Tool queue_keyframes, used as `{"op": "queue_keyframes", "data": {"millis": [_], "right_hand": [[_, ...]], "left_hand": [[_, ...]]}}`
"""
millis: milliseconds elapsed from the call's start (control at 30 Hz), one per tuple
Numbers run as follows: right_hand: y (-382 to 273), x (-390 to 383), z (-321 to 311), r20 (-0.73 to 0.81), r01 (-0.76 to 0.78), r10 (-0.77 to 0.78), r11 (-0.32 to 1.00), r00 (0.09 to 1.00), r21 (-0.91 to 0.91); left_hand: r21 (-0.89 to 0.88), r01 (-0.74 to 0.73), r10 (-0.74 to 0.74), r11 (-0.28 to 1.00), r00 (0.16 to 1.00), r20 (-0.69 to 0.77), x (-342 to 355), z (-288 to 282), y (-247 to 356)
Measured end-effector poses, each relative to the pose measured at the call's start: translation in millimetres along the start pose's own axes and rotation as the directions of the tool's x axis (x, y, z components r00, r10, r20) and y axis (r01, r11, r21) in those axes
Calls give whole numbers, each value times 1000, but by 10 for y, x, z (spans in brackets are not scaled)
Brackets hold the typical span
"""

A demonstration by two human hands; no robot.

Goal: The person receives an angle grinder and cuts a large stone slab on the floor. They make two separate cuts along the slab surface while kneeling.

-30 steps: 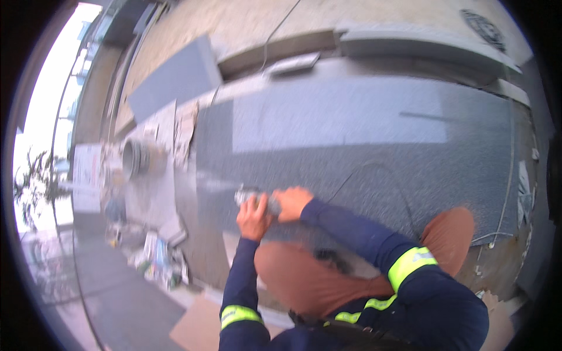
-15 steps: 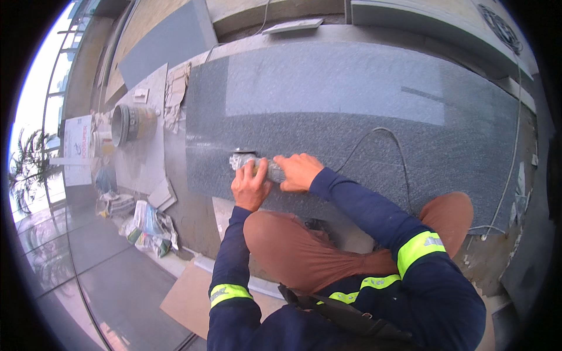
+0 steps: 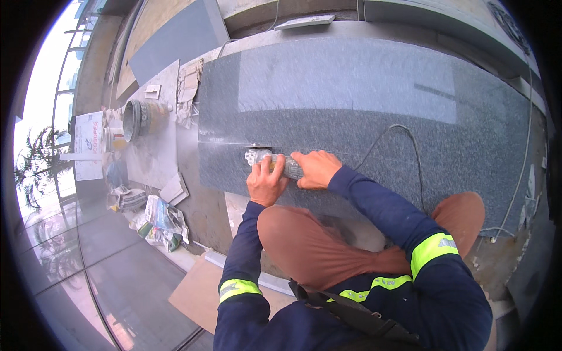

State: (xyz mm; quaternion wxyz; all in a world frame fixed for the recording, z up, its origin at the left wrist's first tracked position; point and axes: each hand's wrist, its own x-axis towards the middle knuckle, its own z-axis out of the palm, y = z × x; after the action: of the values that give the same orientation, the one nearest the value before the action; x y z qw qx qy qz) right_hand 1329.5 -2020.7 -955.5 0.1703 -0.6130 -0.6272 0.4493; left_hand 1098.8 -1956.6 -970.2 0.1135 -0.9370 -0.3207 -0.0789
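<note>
Both my hands are closed around a dusty grey angle grinder (image 3: 291,169) over a dark speckled stone slab (image 3: 339,131). My left hand (image 3: 266,184) wraps the body just behind the whitish grinder head. My right hand (image 3: 319,168) grips the rear end, hiding part of it. The thin disc (image 3: 257,146) stands on edge at the slab's surface; whether it is spinning or how deep it sits, I cannot tell. A pale straight line runs from the disc to the slab's left edge. The dark cord (image 3: 417,152) loops across the slab on the right.
Left of the slab stand a grey bucket (image 3: 136,121), a smaller white pail (image 3: 114,139) and crumpled bags (image 3: 164,222). Torn cardboard (image 3: 188,88) lies by its left edge. A grey panel (image 3: 181,44) leans behind. My bent knees (image 3: 293,234) are close to the near edge.
The whole view has shifted slightly to the right in the picture. Both hands keep their grip on the angle grinder, at nearly the same place on the slab.
</note>
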Motion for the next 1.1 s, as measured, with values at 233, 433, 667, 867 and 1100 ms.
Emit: {"op": "queue_keyframes", "data": {"millis": [233, 433, 667, 867, 1100], "right_hand": [[34, 360, 283, -38, 49, -50, 999, 998, -14], [191, 492, 294, -77, 86, -89, 996, 993, -33], [116, 273, 61, -8, 75, -75, 997, 997, 15], [127, 451, 182, 27, 67, -67, 998, 997, -8], [200, 344, 91, 19, 87, -87, 996, 996, 18]], "left_hand": [[-29, 37, -33, 999, 991, 132, -110, 93, -228], [-44, 47, -41, 998, 991, 126, 44, 210, -249], [-26, 25, -25, 999, 1000, 2, 61, 91, -112], [-16, 13, -13, 1000, 999, 47, 31, 241, -266], [9, -24, 24, 1000, 997, 73, 113, 109, -168]]}}
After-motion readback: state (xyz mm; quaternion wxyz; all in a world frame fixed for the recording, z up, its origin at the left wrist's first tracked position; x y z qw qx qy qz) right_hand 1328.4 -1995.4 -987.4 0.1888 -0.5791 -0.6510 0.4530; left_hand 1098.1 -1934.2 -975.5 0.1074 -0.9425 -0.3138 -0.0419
